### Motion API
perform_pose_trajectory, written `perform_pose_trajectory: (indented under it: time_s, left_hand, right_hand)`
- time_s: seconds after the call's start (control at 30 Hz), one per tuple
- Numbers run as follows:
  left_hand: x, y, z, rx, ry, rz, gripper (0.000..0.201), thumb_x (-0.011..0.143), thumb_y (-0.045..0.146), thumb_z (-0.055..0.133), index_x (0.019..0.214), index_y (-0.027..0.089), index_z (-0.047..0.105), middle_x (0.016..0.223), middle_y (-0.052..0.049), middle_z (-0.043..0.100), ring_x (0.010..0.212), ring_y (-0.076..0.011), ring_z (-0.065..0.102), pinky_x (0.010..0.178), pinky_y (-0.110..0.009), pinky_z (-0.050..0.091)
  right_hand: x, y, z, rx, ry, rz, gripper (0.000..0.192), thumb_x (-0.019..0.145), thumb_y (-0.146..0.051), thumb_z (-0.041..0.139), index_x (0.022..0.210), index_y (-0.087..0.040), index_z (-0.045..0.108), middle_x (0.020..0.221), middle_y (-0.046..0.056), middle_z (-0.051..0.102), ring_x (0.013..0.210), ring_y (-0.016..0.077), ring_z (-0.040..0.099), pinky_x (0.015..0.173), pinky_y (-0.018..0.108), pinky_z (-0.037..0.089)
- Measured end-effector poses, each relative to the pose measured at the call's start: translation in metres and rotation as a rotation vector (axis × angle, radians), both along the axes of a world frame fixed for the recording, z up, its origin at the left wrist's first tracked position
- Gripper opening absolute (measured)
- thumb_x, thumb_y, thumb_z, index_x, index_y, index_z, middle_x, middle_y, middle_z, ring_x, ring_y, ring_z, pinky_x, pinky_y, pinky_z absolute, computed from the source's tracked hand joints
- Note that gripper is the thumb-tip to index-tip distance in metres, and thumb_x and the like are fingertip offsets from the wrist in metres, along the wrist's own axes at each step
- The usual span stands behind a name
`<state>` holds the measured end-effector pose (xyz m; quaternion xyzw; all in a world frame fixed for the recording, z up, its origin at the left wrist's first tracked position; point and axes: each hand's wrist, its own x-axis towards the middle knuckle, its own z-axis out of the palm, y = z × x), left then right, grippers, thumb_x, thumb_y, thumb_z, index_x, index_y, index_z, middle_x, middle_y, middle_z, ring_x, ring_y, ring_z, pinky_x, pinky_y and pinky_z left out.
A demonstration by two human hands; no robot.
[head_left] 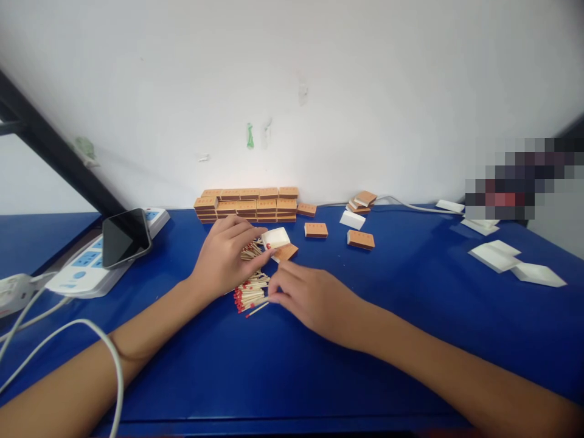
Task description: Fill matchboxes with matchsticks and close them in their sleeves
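Note:
A small white matchbox tray (276, 238) is tilted between the thumb and fingers of my left hand (227, 250), with a few red match heads showing at its near side. An orange matchbox cover (287, 251) shows just below the tray. On the blue table, a loose heap of red-headed matches (249, 297) spreads under and between my hands. My right hand (314, 297) is at the heap's right edge, thumb and forefinger pinched at the ends of the matches. Its fingertips partly hide what they grip.
Stacked orange matchboxes (246, 205) stand along the wall. Single matchboxes (316, 230) and a small pile of covers (362, 201) lie right of them. Folded white trays (495, 255) are at far right. At left are a power strip (75, 275), a phone (126, 237) and a white cable (119, 371) crossing my left forearm.

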<state>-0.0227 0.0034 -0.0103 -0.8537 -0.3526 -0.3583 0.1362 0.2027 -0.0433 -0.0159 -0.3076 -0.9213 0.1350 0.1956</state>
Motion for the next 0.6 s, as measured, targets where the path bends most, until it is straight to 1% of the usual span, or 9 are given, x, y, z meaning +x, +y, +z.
perform_pose_trajectory:
  time_s: [0.07, 0.13, 0.23, 0.33, 0.43, 0.5, 0.6]
  left_hand:
    - [0.001, -0.001, 0.000, 0.002, 0.015, -0.031, 0.034, 0.094, 0.040, 0.075, 0.118, 0.015, 0.074, 0.102, -0.010, 0.077, 0.099, -0.0273, 0.067, 0.089, -0.045, 0.053]
    - [0.003, -0.003, 0.002, -0.002, 0.028, -0.062, 0.035, 0.094, 0.041, 0.075, 0.117, 0.015, 0.074, 0.101, -0.010, 0.078, 0.100, -0.0277, 0.068, 0.089, -0.046, 0.053]
    - [0.008, -0.007, 0.004, -0.001, 0.038, -0.106, 0.034, 0.094, 0.042, 0.075, 0.117, 0.017, 0.074, 0.098, -0.009, 0.078, 0.100, -0.0270, 0.069, 0.088, -0.044, 0.053]
    - [0.011, -0.010, 0.006, 0.013, 0.051, -0.165, 0.034, 0.094, 0.042, 0.076, 0.117, 0.018, 0.073, 0.099, -0.009, 0.078, 0.100, -0.0262, 0.069, 0.089, -0.043, 0.053]
    - [0.011, -0.011, 0.007, 0.012, 0.061, -0.181, 0.033, 0.094, 0.041, 0.075, 0.118, 0.019, 0.073, 0.100, -0.009, 0.078, 0.102, -0.0260, 0.069, 0.090, -0.043, 0.053]
    - [0.010, -0.010, 0.007, 0.017, 0.059, -0.168, 0.033, 0.094, 0.041, 0.075, 0.118, 0.018, 0.073, 0.099, -0.009, 0.078, 0.102, -0.0264, 0.069, 0.090, -0.043, 0.053]
    - [0.008, -0.008, 0.006, 0.017, 0.049, -0.136, 0.033, 0.095, 0.041, 0.074, 0.117, 0.017, 0.073, 0.097, -0.009, 0.078, 0.100, -0.0269, 0.069, 0.089, -0.044, 0.053]
  right_hand:
    - [0.008, 0.009, 0.007, 0.045, 0.092, -0.085, 0.012, 0.107, -0.021, 0.053, 0.100, -0.018, 0.062, 0.103, 0.004, 0.066, 0.082, 0.0162, 0.064, 0.074, 0.030, 0.048]
    - [0.016, 0.018, 0.013, 0.120, 0.155, -0.188, 0.013, 0.108, -0.024, 0.051, 0.100, -0.018, 0.061, 0.100, 0.005, 0.065, 0.080, 0.0169, 0.063, 0.072, 0.030, 0.047]
    - [0.024, 0.027, 0.014, 0.213, 0.137, -0.264, 0.015, 0.108, -0.024, 0.048, 0.099, -0.019, 0.060, 0.097, 0.005, 0.063, 0.080, 0.0185, 0.061, 0.070, 0.031, 0.046]
    - [0.025, 0.030, 0.011, 0.259, 0.059, -0.262, 0.017, 0.107, -0.021, 0.046, 0.099, -0.019, 0.060, 0.096, 0.006, 0.062, 0.080, 0.0193, 0.060, 0.068, 0.031, 0.045]
    - [0.025, 0.029, 0.010, 0.283, 0.030, -0.250, 0.018, 0.107, -0.020, 0.046, 0.098, -0.018, 0.061, 0.096, 0.007, 0.062, 0.083, 0.0200, 0.060, 0.070, 0.032, 0.046]
    - [0.024, 0.028, 0.012, 0.282, 0.048, -0.247, 0.017, 0.106, -0.020, 0.046, 0.098, -0.018, 0.061, 0.095, 0.007, 0.062, 0.082, 0.0199, 0.059, 0.071, 0.032, 0.046]
    - [0.023, 0.024, 0.014, 0.246, 0.131, -0.224, 0.015, 0.106, -0.019, 0.049, 0.100, -0.018, 0.063, 0.096, 0.006, 0.062, 0.080, 0.0179, 0.059, 0.072, 0.031, 0.046]
